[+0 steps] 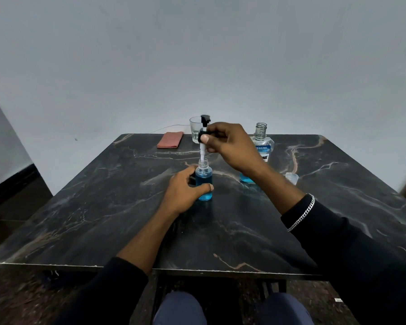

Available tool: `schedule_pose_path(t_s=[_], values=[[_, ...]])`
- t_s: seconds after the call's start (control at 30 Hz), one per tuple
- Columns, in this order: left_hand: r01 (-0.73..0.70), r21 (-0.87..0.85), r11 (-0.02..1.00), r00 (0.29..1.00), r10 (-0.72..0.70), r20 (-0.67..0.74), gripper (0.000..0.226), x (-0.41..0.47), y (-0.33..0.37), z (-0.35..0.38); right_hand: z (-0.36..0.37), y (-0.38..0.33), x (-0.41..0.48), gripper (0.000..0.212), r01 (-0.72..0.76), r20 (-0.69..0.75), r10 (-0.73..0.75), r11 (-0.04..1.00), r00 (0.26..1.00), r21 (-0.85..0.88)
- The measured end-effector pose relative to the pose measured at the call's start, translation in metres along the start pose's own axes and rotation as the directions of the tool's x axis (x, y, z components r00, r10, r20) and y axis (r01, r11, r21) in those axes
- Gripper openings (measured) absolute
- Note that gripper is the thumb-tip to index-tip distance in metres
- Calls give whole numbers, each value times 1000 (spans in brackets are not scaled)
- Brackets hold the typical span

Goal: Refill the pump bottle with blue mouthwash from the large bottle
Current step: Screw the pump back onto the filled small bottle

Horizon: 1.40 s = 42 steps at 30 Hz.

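Big bottle point(261, 146) far right on surface point(103, 207), uncapped, label reads "…NE". L hand point(183, 190) grip wraps pump bottle point(204, 184) at centre; R hand point(230, 144) pinches pump point(204, 134) w/ tube in neck

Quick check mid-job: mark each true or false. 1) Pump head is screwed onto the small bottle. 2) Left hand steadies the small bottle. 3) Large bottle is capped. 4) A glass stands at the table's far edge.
1) False: the right hand holds the pump head above the small bottle, its tube entering the neck.
2) True: the left hand wraps it.
3) False: the large bottle is open.
4) True: the glass stands beside a folded cloth.
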<state>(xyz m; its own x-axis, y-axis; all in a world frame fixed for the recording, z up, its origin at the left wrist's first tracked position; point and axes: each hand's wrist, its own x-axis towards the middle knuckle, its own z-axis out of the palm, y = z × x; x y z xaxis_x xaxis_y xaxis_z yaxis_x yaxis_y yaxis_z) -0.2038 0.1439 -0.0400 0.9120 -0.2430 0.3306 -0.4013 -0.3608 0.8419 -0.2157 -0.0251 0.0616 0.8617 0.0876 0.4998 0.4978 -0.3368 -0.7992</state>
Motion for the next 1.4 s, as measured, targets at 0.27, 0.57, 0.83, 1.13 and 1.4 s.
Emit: schedule_pose_path(t_s=[0.27, 0.57, 0.83, 1.13, 1.4], values=[[0, -4, 1000, 1000, 0, 10, 42, 0, -1, 0, 3, 14, -18, 29, -46, 71, 57, 988, 996, -148], [-21, 10, 1000, 1000, 20, 9, 36, -1, 0, 0, 1, 21, -29, 25, -54, 119, 79, 979, 990, -197], [-47, 46, 998, 999, 46, 12, 43, -2, 0, 0, 9, 22, -27, 36, -84, 52, 98, 969, 994, -231], [-56, 46, 997, 998, 56, 8, 36, -2, 0, -1, -5, 22, -28, 48, -138, 228, 107, 983, 968, 125], [-26, 54, 998, 1000, 25, 7, 49, -3, 2, 0, 10, 26, -25, 40, -120, 85, 121, 993, 989, -21]])
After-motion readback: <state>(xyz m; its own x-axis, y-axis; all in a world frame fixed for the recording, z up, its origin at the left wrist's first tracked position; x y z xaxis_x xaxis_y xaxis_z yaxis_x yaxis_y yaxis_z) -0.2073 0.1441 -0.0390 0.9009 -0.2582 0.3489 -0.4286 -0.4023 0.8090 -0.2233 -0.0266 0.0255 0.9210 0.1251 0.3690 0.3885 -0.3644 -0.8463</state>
